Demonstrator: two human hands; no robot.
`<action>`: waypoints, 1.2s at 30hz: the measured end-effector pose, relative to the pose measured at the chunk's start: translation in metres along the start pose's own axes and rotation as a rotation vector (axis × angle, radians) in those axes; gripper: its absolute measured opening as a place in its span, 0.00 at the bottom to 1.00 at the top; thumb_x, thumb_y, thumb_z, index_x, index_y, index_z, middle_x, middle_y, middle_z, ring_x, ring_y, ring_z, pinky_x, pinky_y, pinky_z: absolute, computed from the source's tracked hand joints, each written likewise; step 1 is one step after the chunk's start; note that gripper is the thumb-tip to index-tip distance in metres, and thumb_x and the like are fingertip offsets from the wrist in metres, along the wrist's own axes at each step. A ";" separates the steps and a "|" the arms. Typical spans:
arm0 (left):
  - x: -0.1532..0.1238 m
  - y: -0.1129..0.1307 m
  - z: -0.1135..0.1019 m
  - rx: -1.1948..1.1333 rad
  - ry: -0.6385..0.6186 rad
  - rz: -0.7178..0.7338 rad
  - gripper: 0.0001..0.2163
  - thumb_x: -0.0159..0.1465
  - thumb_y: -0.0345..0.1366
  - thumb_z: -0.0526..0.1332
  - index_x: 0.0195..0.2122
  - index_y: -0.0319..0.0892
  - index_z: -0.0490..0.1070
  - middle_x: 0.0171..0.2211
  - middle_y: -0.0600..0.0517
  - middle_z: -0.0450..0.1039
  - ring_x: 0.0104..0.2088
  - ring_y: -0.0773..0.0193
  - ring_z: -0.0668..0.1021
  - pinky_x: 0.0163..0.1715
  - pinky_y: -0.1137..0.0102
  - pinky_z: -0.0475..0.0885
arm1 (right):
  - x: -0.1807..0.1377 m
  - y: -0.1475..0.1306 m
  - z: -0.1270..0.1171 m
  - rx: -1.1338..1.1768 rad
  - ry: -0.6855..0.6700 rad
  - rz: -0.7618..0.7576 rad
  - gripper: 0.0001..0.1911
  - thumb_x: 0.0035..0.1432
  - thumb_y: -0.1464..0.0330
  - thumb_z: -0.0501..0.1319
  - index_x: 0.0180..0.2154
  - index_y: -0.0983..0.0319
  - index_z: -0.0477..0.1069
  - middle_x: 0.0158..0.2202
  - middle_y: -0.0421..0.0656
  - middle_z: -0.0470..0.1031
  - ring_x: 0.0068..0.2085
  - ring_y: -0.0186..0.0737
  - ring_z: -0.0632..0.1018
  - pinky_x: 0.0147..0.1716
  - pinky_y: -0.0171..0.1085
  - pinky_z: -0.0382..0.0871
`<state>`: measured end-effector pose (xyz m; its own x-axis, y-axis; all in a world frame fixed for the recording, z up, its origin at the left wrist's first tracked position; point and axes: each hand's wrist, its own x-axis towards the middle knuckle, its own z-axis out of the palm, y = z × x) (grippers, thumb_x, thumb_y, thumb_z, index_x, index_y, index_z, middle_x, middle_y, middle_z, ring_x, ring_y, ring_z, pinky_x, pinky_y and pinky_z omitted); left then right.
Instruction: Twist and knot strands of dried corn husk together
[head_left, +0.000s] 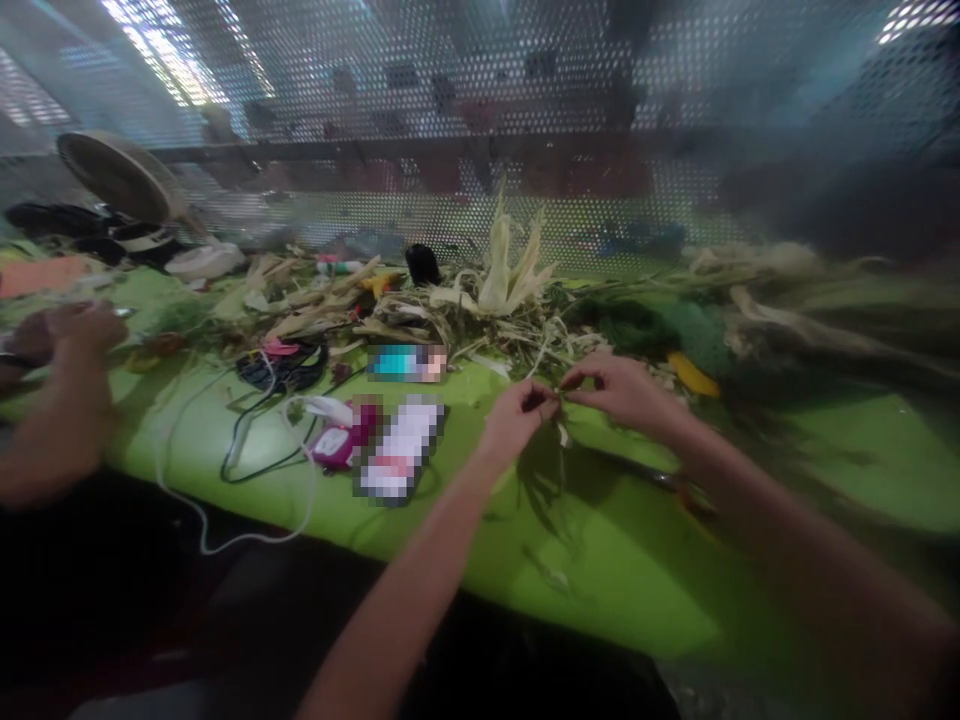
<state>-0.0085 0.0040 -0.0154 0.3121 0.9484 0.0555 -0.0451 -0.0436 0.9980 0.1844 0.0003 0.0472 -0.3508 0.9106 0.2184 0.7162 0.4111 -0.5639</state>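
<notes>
My left hand [521, 412] and my right hand [613, 390] meet over the green table [637, 580], fingertips almost touching. Both are closed in a pinch on a thin strip of dried plant fibre [564, 436], whose pale end hangs below the fingers. Its upper part is hidden by my fingertips. Just beyond lies a heap of dry corn husks [517, 275] and loose strands. To the right of my right hand is a yellow piece [693, 374]. Under my right forearm there is a thin dark tool [651, 474], its kind blurred.
Left of my hands lie a blurred-out phone [401, 450], another screen [407, 363], a magenta device [345, 437] and a white cable [255, 540]. A co-worker's arm [71, 400] rests at far left. A fan [120, 178] stands behind, before a perforated screen [420, 110].
</notes>
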 end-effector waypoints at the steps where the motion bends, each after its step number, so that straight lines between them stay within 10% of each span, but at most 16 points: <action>1: 0.000 0.001 0.000 -0.009 0.003 -0.004 0.08 0.55 0.36 0.68 0.33 0.39 0.72 0.29 0.53 0.73 0.31 0.67 0.74 0.37 0.70 0.68 | 0.000 0.000 0.001 -0.017 0.010 -0.001 0.06 0.56 0.67 0.64 0.35 0.60 0.79 0.35 0.42 0.80 0.38 0.41 0.77 0.38 0.36 0.66; 18: 0.001 -0.001 -0.002 -0.106 0.101 -0.059 0.10 0.49 0.33 0.70 0.31 0.39 0.72 0.28 0.54 0.74 0.30 0.69 0.74 0.35 0.72 0.67 | -0.002 -0.006 0.010 0.151 -0.056 0.023 0.08 0.56 0.63 0.65 0.33 0.60 0.77 0.33 0.42 0.78 0.34 0.39 0.76 0.34 0.36 0.65; 36: -0.007 0.003 0.007 0.647 0.322 0.441 0.10 0.59 0.23 0.59 0.38 0.43 0.74 0.37 0.50 0.78 0.36 0.65 0.77 0.38 0.69 0.71 | 0.001 0.002 0.041 0.766 0.001 0.281 0.16 0.40 0.70 0.68 0.37 0.62 0.76 0.30 0.40 0.79 0.33 0.37 0.78 0.38 0.38 0.72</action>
<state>-0.0042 -0.0054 -0.0131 0.1034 0.8412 0.5307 0.4832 -0.5088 0.7124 0.1608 0.0004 0.0140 -0.2185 0.9758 -0.0116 0.1657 0.0254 -0.9859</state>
